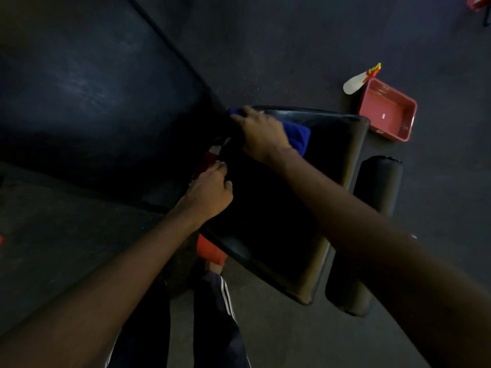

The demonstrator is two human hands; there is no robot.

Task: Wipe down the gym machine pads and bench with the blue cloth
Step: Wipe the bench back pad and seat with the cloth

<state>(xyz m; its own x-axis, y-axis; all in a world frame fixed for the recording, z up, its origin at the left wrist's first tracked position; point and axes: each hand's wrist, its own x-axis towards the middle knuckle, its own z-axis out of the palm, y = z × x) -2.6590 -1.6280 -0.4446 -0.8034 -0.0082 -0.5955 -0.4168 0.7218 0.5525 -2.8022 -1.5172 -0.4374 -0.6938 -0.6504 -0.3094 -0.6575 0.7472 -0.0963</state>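
A black padded seat point(318, 181) fills the middle of the head view. The long black bench back pad point(93, 88) stretches up to the left of it. My right hand point(261, 132) presses the blue cloth point(296, 134) onto the seat's far left corner, by the gap between the two pads. My left hand point(210, 188) rests on the seat's left edge with its fingers curled; whether it grips the edge is unclear. A black roller pad point(369, 235) lies just right of the seat.
A red plastic tub point(388, 112) stands on the dark floor at the upper right, and a white spray bottle point(356, 81) with a red and yellow trigger lies beside it. Red frame parts point(211, 251) show under the seat. My legs point(220, 314) stand below.
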